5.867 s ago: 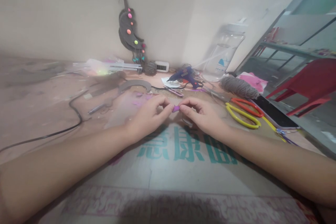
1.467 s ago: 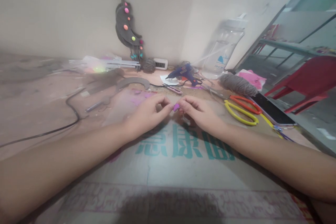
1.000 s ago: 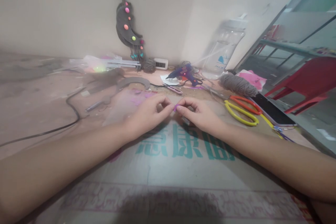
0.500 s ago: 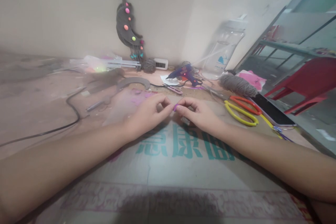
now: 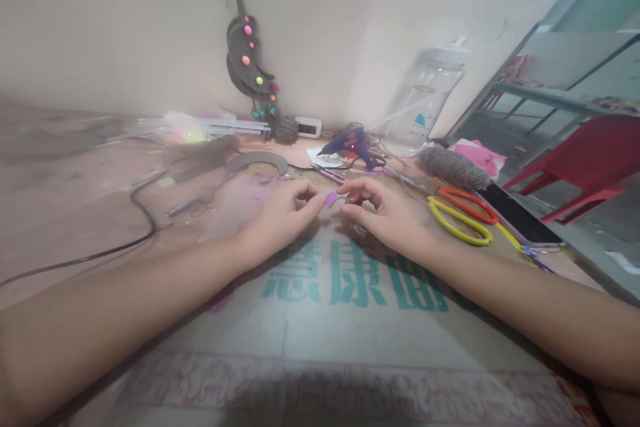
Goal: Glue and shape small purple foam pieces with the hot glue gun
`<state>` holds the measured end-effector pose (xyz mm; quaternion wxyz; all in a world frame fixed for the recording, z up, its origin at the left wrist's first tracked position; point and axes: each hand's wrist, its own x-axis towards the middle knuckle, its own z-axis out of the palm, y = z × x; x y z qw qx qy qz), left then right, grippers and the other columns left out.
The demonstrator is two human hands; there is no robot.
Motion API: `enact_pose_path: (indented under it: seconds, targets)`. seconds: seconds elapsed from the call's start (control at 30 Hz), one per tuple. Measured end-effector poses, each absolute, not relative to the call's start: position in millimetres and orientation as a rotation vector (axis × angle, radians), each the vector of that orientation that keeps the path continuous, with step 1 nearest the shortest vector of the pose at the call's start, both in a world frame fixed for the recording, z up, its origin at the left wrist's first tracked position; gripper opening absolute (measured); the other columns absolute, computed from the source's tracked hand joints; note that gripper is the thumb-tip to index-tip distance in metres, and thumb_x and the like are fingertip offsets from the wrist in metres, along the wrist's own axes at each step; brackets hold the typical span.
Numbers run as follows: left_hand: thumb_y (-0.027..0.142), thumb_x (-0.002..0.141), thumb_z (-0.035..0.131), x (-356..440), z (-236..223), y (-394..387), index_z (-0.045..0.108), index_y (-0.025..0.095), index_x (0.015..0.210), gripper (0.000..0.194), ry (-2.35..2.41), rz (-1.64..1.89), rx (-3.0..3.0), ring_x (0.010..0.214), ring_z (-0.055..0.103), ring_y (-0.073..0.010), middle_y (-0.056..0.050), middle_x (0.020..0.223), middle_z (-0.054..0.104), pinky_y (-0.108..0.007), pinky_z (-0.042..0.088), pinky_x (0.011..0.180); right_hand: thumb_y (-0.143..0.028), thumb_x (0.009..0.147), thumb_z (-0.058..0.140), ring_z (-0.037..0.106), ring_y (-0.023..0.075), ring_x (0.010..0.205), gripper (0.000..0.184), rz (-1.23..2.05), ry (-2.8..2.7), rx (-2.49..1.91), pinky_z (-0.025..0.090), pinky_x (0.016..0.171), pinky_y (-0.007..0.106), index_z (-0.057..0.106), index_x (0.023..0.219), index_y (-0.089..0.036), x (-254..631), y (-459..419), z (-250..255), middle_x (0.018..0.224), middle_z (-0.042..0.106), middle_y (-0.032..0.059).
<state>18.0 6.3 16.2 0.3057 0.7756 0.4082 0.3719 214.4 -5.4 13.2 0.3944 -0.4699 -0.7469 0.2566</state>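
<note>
Over a printed sheet (image 5: 320,340) with green characters, both my hands meet near the middle of the view. Between the thumb and forefinger of my left hand (image 5: 287,213) is pinched a small purple piece (image 5: 332,199), perhaps felt or paper. My right hand (image 5: 383,210) is just right of that piece, fingers curled, with a gap between thumb and forefinger. A thin greyish strand seems to run from the purple piece toward my right fingers; whether they touch it, I cannot tell.
Behind my hands lie a blue glue gun (image 5: 353,145), a utility knife (image 5: 330,173) and a grey crescent (image 5: 257,161). Scissors (image 5: 460,217), a phone (image 5: 520,213), grey yarn (image 5: 453,167) and a water bottle (image 5: 425,100) are at right. A black cable (image 5: 145,213) crosses the left.
My right thumb and forefinger have parted and drawn slightly away from the purple piece, leaving it in my left fingers. More of the piece shows now. The view has tilted up slightly.
</note>
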Motion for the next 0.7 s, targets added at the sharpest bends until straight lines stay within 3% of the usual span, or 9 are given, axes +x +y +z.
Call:
enact_pose_path:
  seconds: [0.27, 0.7]
  targets:
    - [0.030, 0.090, 0.049, 17.1, 16.4, 5.5, 0.056, 0.018, 0.073, 0.022, 1.065, 0.967, 2.072, 0.075, 0.056, -0.0152, -0.001, 0.076, 0.062, -0.027, 0.045, 0.071, -0.027, 0.085, 0.063, 0.061, 0.0166, 0.078, 0.010, 0.454, -1.906, -1.244, 0.046, 0.073, 0.029, 0.071, 0.086, -0.020, 213.1, -7.1, 19.4, 0.083, 0.071, 0.0022]
    - [0.029, 0.091, 0.049, 17.6, 15.9, 3.9, 0.057, 0.018, 0.075, 0.021, 1.015, 0.924, 2.129, 0.075, 0.057, -0.0153, -0.001, 0.077, 0.061, -0.028, 0.045, 0.072, -0.030, 0.091, 0.052, 0.058, 0.0143, 0.069, 0.021, 0.545, -1.941, -1.225, 0.041, 0.064, 0.026, 0.065, 0.078, -0.019, 215.9, -10.2, 18.7, 0.073, 0.067, -0.0002]
